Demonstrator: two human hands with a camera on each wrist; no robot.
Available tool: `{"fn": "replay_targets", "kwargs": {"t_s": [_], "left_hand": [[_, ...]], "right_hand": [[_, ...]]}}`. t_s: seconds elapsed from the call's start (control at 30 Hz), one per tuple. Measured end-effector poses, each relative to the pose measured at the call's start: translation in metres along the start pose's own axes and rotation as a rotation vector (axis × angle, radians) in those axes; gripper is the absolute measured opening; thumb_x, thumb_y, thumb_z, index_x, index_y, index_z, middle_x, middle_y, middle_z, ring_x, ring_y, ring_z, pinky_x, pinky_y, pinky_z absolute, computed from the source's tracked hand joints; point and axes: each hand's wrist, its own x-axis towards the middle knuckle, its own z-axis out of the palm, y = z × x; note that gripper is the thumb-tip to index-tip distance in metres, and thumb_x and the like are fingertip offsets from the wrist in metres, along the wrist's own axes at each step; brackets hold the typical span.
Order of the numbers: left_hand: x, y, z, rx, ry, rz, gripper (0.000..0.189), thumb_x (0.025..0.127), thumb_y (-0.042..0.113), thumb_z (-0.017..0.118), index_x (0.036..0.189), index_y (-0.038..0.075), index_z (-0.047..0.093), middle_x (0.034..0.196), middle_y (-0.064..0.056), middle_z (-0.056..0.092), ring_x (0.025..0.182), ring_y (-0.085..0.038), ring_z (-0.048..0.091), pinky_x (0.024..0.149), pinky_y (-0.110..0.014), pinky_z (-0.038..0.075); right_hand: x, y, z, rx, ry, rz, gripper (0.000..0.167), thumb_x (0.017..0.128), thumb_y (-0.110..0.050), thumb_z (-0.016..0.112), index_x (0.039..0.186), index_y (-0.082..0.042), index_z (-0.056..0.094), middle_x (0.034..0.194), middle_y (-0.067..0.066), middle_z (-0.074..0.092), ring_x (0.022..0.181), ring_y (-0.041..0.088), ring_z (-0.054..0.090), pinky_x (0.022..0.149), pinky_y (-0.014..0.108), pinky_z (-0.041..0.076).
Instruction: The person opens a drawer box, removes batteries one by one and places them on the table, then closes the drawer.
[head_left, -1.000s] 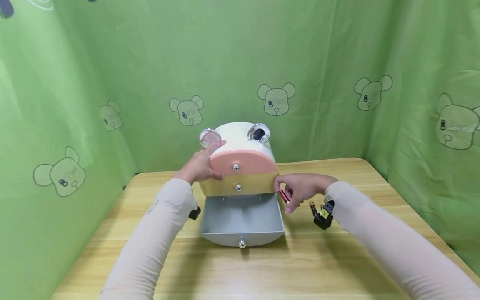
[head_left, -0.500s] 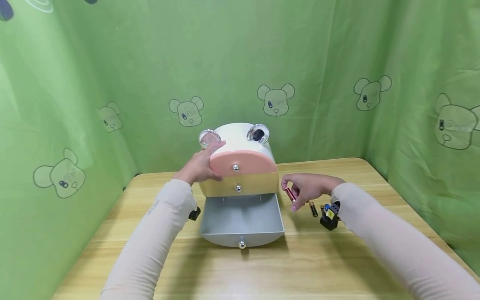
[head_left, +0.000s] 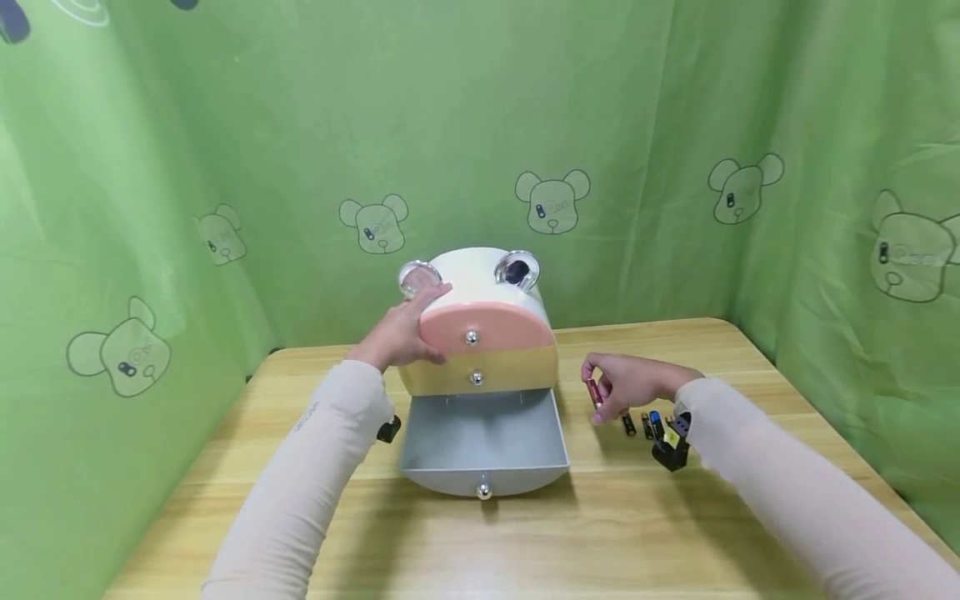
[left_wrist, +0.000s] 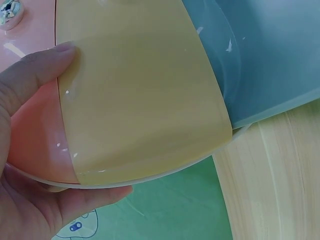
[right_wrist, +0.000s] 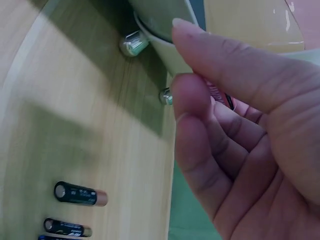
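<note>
A small drawer cabinet (head_left: 487, 275) with a white top, round silver-rimmed ears and pink, yellow and grey drawers stands on the table. The lowest, grey drawer (head_left: 487, 433) is pulled out, its inside bare. My left hand (head_left: 401, 333) grips the cabinet's left side; in the left wrist view the thumb (left_wrist: 47, 65) lies on the front and the fingers go behind the edge. To the right of the cabinet, above the table, my right hand (head_left: 633, 385) pinches a red battery (head_left: 595, 393), mostly hidden by the fingers in the right wrist view.
Several batteries lie on the wooden table (head_left: 525, 542) near the right wrist, among them a black one with a copper end (right_wrist: 80, 194) and a blue one (head_left: 657, 426). A green curtain (head_left: 450, 108) with bear-head prints surrounds the table.
My right hand has moved right with the red battery, away from the cabinet, so more of the batteries on the table show. The left hand and cabinet stay in place.
</note>
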Motion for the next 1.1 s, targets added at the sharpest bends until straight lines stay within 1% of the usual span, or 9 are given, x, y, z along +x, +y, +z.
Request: {"fn": "replay_targets", "kwargs": {"t_s": [0.13, 0.37, 0.5, 0.6, 0.8, 1.0, 1.1], "left_hand": [[-0.001, -0.001, -0.001, 0.002, 0.004, 0.002, 0.120, 0.059, 0.003, 0.090, 0.151, 0.041, 0.023, 0.150, -0.015, 0.036, 0.112, -0.036, 0.053, 0.097, -0.054, 0.045], [-0.001, 0.000, -0.005, 0.012, 0.007, 0.007, 0.120, 0.059, 0.004, 0.090, 0.152, 0.040, 0.023, 0.150, -0.016, 0.035, 0.111, -0.037, 0.054, 0.095, -0.053, 0.046], [-0.001, -0.001, -0.005, 0.013, 0.011, -0.005, 0.120, 0.059, 0.004, 0.090, 0.152, 0.041, 0.023, 0.150, -0.016, 0.036, 0.109, -0.036, 0.055, 0.093, -0.052, 0.047], [-0.002, -0.001, -0.005, 0.006, 0.005, -0.008, 0.120, 0.059, 0.004, 0.090, 0.151, 0.042, 0.023, 0.151, -0.016, 0.035, 0.108, -0.036, 0.056, 0.093, -0.052, 0.048], [-0.002, -0.001, -0.003, 0.019, 0.006, 0.008, 0.120, 0.059, 0.005, 0.090, 0.151, 0.041, 0.023, 0.150, -0.016, 0.036, 0.110, -0.036, 0.055, 0.095, -0.052, 0.046], [-0.001, -0.002, -0.002, 0.016, 0.001, 0.008, 0.120, 0.059, 0.004, 0.090, 0.151, 0.041, 0.023, 0.151, -0.016, 0.035, 0.111, -0.036, 0.054, 0.096, -0.053, 0.046], [-0.001, -0.002, -0.001, 0.013, 0.001, 0.011, 0.120, 0.059, 0.005, 0.090, 0.151, 0.041, 0.024, 0.151, -0.015, 0.035, 0.111, -0.036, 0.054, 0.096, -0.053, 0.046]], "right_hand": [[0.000, 0.006, 0.000, 0.027, 0.010, -0.002, 0.055, 0.075, -0.003, 0.079, 0.112, -0.001, 0.039, 0.072, 0.009, 0.054, 0.061, 0.020, 0.055, 0.056, 0.030, 0.051], [0.003, 0.016, -0.001, 0.021, 0.024, 0.003, 0.051, 0.078, -0.005, 0.079, 0.109, -0.002, 0.039, 0.068, 0.007, 0.054, 0.057, 0.018, 0.053, 0.052, 0.027, 0.048], [0.003, 0.020, 0.000, 0.016, 0.031, 0.004, 0.050, 0.078, -0.006, 0.079, 0.108, -0.002, 0.040, 0.066, 0.008, 0.055, 0.054, 0.018, 0.052, 0.049, 0.025, 0.046], [0.003, 0.024, 0.000, 0.013, 0.029, 0.021, 0.048, 0.079, -0.006, 0.079, 0.107, -0.003, 0.040, 0.067, 0.007, 0.056, 0.053, 0.018, 0.051, 0.049, 0.025, 0.044], [0.002, 0.032, 0.003, 0.022, 0.031, 0.070, 0.047, 0.081, -0.005, 0.077, 0.110, -0.004, 0.040, 0.065, 0.006, 0.055, 0.050, 0.016, 0.046, 0.049, 0.025, 0.040], [0.000, 0.040, 0.006, 0.033, 0.050, 0.092, 0.048, 0.080, -0.005, 0.078, 0.110, -0.004, 0.041, 0.067, 0.007, 0.056, 0.052, 0.015, 0.048, 0.049, 0.024, 0.041], [0.000, 0.044, 0.008, 0.033, 0.055, 0.087, 0.048, 0.079, -0.005, 0.077, 0.111, -0.002, 0.041, 0.067, 0.008, 0.057, 0.052, 0.016, 0.049, 0.050, 0.024, 0.043]]}}
